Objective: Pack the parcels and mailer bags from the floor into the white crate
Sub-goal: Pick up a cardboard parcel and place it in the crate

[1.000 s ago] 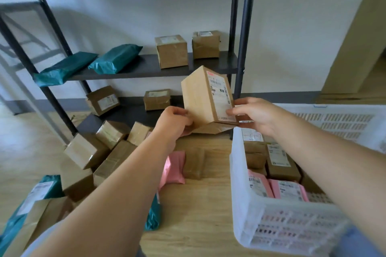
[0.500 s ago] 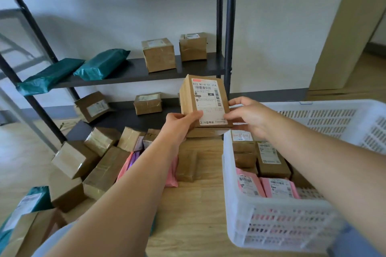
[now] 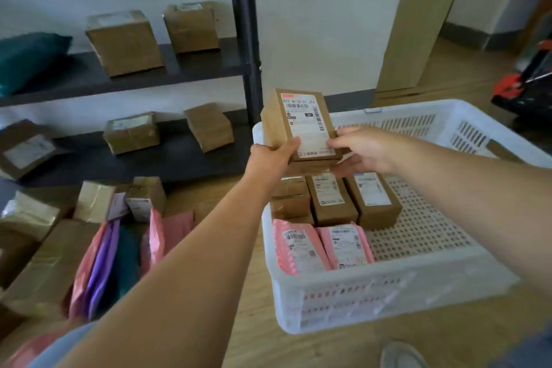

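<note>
The left hand (image 3: 270, 158) grips the lower left corner of a brown parcel (image 3: 301, 119). Its thumb lies across the bottom edge of the white label, and its other fingers are hidden behind the cardboard. The right hand (image 3: 366, 148) pinches the lower right corner, thumb on the label's edge and fingers curled underneath (only their tips show below the box). Between the two hands the parcel hangs clear of everything, label toward the camera, over the far left corner of the white crate (image 3: 388, 290).

Inside the crate, brown boxes (image 3: 333, 199) stand in a row toward the far left corner, their far ends covered by the held parcel and the hands. Two pink mailer bags (image 3: 343, 243) lean at the near left corner.

On the floor to the left of the crate lie taped cartons (image 3: 41, 269) and a bunch of bags standing on edge: pink (image 3: 167, 230), purple (image 3: 100, 260) and teal. All of them are blurred, and the left forearm crosses in front of them. The dark shelf (image 3: 194, 69) behind carries more boxes, plus a teal bag cut off by the left edge of the view. The small print on the label cannot be read. A shoe toe (image 3: 400, 354) is clipped by the bottom edge, and a red and black object (image 3: 513, 86) at the right edge is too cut off to identify.
</note>
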